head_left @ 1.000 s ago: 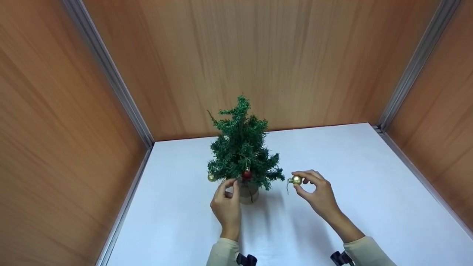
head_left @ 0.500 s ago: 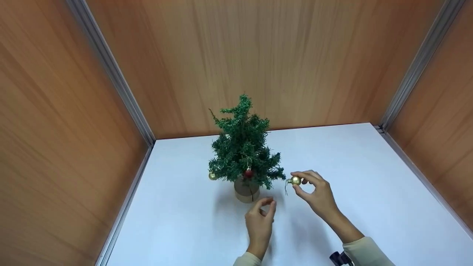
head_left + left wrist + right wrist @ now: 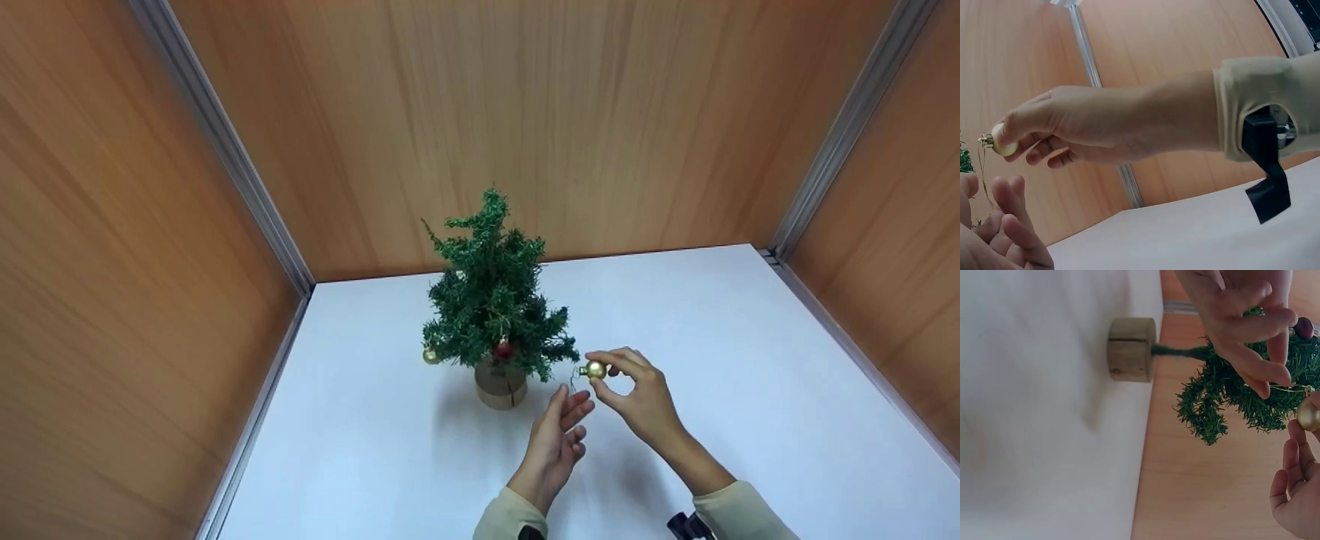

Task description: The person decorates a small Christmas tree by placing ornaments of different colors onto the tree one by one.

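Note:
Between thumb and fingertips my right hand (image 3: 637, 394) pinches a small gold bauble (image 3: 596, 370), its cap turned toward the tree. From that cap a thin thread loop (image 3: 982, 174) hangs down. My left hand (image 3: 553, 442) is just below and left of the bauble, palm turned inward, fingers loosely spread, fingertips right at the thread's lower end. Beside both hands stands a little green Christmas tree (image 3: 491, 292) on a round wooden base (image 3: 1131, 350). A red bauble (image 3: 503, 350) hangs at its front and another gold bauble (image 3: 430, 355) at its lower left.
The tree stands on a white table (image 3: 360, 420). Wood-grain panels (image 3: 622, 127) enclose the table at the back and sides, with grey metal strips (image 3: 232, 150) at the corners. A black wrist mount (image 3: 1266, 152) sits on the right sleeve.
My left hand has left the front of the tree, moved right toward the held bauble, and its pinched fingers have spread. My right hand has shifted slightly left with the bauble.

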### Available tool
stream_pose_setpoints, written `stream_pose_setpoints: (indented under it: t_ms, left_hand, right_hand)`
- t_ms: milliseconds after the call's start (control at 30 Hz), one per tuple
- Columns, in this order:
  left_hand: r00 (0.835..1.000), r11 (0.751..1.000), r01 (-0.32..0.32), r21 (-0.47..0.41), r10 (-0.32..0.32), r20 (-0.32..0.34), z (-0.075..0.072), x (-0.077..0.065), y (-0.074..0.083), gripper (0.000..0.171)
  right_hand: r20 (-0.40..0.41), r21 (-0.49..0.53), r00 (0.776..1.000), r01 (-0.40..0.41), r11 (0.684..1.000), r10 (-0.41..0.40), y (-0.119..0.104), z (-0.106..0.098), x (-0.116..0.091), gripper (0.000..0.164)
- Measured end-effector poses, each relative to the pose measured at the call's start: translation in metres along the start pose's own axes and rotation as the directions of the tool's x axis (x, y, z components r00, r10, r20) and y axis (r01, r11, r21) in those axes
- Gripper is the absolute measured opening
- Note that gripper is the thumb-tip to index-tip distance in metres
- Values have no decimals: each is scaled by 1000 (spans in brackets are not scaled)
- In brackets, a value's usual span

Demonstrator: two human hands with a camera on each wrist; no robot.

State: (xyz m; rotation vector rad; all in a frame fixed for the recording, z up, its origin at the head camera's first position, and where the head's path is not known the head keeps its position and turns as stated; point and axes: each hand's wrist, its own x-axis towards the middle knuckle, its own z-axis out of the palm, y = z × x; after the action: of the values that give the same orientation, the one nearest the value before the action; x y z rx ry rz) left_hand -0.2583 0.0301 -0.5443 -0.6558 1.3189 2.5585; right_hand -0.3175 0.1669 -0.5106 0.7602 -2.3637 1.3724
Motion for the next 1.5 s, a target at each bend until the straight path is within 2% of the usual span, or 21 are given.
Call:
stream_pose_setpoints:
  t_ms: [367, 800, 1133, 1300, 1500]
  left_hand:
    - [994, 994, -105, -25, 104, -38, 0, 6, 9, 52]
    - [987, 990, -134, -37, 130, -94, 0, 9, 14, 40]
    - [981, 986, -162, -29, 158, -111, -1, 9, 17, 39]
    - [974, 982, -187, -9, 184, -131, 0, 8, 19, 34]
    - [965, 975, -214, 58, 220, -142, 3, 6, 18, 27]
  right_hand:
    - [13, 11, 1000, -25, 1000, 25, 2, 3, -4, 35]
    - [18, 21, 999, -35, 999, 35, 4, 5, -12, 37]
    - [23, 20, 998, -54, 998, 54, 8, 6, -17, 39]
    - [26, 27, 995, -97, 995, 96, 10, 8, -19, 38]
    - [20, 15, 991, -130, 991, 130, 15, 10, -24, 34]
